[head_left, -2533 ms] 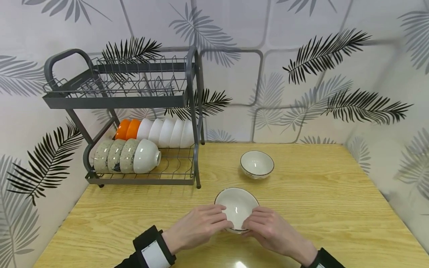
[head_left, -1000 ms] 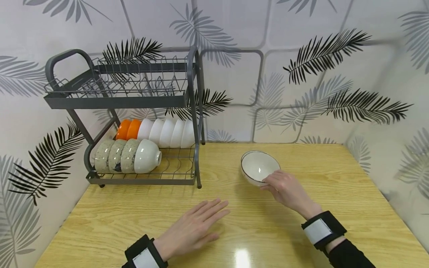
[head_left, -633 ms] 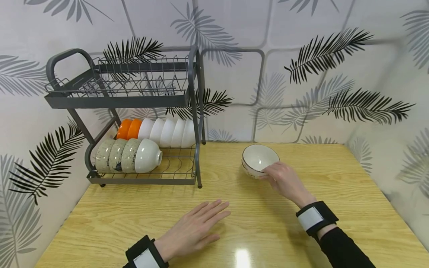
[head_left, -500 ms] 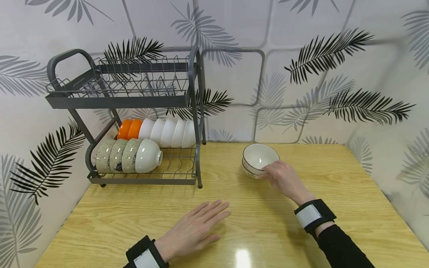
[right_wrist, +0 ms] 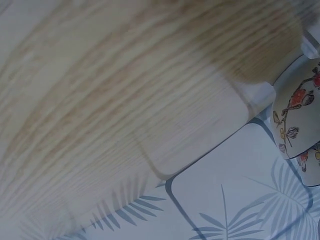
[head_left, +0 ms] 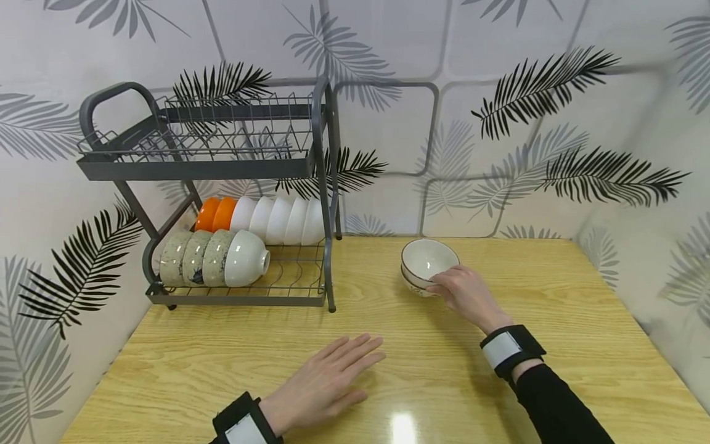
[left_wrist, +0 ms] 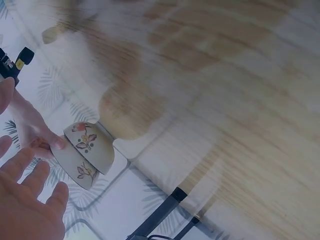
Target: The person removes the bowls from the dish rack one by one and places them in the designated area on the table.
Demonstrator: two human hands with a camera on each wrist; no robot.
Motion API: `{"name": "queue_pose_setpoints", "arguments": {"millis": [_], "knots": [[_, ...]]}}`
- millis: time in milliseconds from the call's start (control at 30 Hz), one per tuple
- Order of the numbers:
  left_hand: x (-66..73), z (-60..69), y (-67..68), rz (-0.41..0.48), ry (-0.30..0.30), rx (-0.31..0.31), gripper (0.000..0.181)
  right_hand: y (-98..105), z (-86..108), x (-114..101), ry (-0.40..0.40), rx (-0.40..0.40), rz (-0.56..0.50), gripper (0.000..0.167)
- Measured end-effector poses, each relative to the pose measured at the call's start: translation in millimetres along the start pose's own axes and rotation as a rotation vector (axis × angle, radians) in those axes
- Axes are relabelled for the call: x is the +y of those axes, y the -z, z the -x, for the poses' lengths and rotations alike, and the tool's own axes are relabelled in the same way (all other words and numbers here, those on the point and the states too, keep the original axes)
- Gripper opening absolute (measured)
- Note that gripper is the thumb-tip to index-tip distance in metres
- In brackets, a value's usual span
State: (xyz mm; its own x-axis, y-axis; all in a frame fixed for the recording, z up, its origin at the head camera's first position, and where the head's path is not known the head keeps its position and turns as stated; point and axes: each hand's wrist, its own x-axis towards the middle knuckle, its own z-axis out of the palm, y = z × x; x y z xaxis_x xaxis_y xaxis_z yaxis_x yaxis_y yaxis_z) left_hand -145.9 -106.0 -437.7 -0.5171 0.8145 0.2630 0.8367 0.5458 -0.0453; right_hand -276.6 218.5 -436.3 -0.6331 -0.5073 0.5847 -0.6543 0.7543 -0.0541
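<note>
A white bowl with a dark rim point(head_left: 424, 259) sits inside a second bowl with a flower pattern point(head_left: 415, 287), toward the back of the table. My right hand point(head_left: 466, 296) pinches the upper bowl by its near right rim. In the left wrist view the upper bowl point(left_wrist: 70, 162) leans slightly against the lower bowl point(left_wrist: 95, 147). The right wrist view catches only the lower bowl's flowered side point(right_wrist: 295, 112) and a sliver of the upper one. My left hand point(head_left: 327, 382) hovers or rests at the front, fingers straight, touching no bowl; I cannot tell whether it meets the table.
On the left stands a two-tier dish rack point(head_left: 238, 301). Its lower tier holds orange bowls point(head_left: 215, 214), white bowls point(head_left: 277, 221) and speckled bowls point(head_left: 194, 259) on their sides. Behind the wooden table point(head_left: 554, 345) rises a leaf-patterned wall point(head_left: 388, 142).
Both hands held the bowl near the front earlier. My left hand has let go; my right hand has carried the bowl back and lowered it into the other bowl, lately shifting slightly left.
</note>
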Motion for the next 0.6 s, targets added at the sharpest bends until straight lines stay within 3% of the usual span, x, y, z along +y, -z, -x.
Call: {"name": "queue_pose_setpoints", "arguments": {"millis": [333, 600], "knots": [[1.0, 0.7, -3.3, -0.001, -0.006, 0.019, 0.067, -5.1, 0.6, 3.2, -0.058, -0.079, -0.003, 0.011], [0.9, 1.1, -4.6, 0.027, 0.006, 0.007, 0.065, -5.6, 0.6, 5.3, -0.044, -0.097, -0.014, 0.009]]}}
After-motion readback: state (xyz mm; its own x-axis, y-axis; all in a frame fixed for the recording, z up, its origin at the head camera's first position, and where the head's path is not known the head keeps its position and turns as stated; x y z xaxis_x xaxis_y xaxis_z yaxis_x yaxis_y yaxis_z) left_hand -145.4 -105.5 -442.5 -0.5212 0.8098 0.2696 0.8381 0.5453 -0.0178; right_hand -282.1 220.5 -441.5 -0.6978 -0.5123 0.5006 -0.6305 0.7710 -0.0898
